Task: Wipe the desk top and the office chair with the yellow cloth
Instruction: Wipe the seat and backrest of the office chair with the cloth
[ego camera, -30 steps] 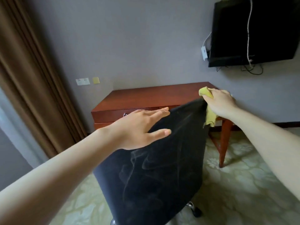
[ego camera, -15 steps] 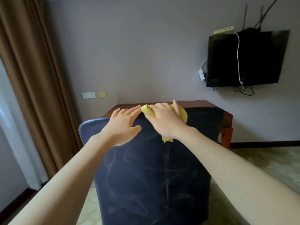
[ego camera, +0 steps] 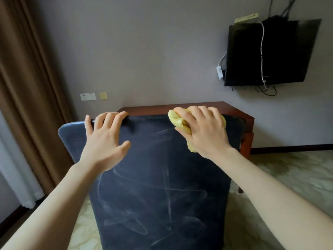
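The dark blue back of the office chair (ego camera: 162,186) fills the middle of the view, streaked with pale wipe marks. My left hand (ego camera: 104,141) grips its top edge at the left, fingers hooked over the rim. My right hand (ego camera: 203,130) holds the bunched yellow cloth (ego camera: 177,120) and presses it on the chair's top edge at the right. Behind the chair stands the red-brown wooden desk (ego camera: 234,110); only a strip of its top and its right end show.
A black television (ego camera: 270,53) hangs on the grey wall at upper right, cables trailing below it. Brown curtains (ego camera: 27,87) hang along the left. Wall sockets (ego camera: 88,96) sit left of the desk. Pale patterned floor (ego camera: 288,168) lies to the right.
The chair back has turned to face me squarely. My right hand slid the cloth along the top edge to the right. My left hand moved left and hooked over the rim.
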{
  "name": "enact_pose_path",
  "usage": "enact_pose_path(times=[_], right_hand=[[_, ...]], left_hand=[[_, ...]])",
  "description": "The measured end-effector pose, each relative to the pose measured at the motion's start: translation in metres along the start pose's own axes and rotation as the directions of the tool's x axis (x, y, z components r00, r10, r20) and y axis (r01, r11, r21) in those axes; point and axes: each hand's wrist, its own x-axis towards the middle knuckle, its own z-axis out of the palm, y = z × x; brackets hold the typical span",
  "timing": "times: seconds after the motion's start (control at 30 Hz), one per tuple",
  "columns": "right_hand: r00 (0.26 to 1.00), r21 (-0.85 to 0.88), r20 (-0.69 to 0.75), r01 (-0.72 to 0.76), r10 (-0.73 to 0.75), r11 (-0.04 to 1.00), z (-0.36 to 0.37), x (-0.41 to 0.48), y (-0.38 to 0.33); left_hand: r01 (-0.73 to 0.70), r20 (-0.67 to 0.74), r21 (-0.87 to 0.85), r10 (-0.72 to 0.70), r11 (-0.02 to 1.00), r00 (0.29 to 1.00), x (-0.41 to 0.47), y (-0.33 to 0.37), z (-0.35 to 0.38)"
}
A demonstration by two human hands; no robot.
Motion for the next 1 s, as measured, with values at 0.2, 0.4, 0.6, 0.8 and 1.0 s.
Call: enact_pose_path(times=[0.2,0.4,0.6,0.8,1.0], right_hand=[[0.937,0.155,0.124,-0.344,0.327,0.926,-0.002,-0.027,0.057],[0.407,0.407,0.530,-0.892,0.744,0.198,-0.006,-0.051,0.093],[0.225,0.560,0.529,-0.817,0.818,-0.137,0.006,-0.041,0.085],[0.344,0.542,0.155,-0.813,0.926,0.212,0.023,-0.029,0.057],[0.805,0.357,-0.079,-0.528,0.588,0.771,0.022,-0.005,-0.012]], left_hand=[[0.008,-0.021,0.014,-0.008,1.000,1.000,0.004,0.011,0.008],[0.046,-0.030,0.045,-0.045,0.998,0.999,0.006,0.025,0.015],[0.056,-0.029,0.058,-0.054,0.997,0.998,0.006,0.033,0.016],[0.072,-0.012,0.019,-0.072,0.997,0.997,0.006,0.041,0.014],[0.067,-0.022,0.018,-0.066,0.998,0.998,0.006,0.044,0.016]])
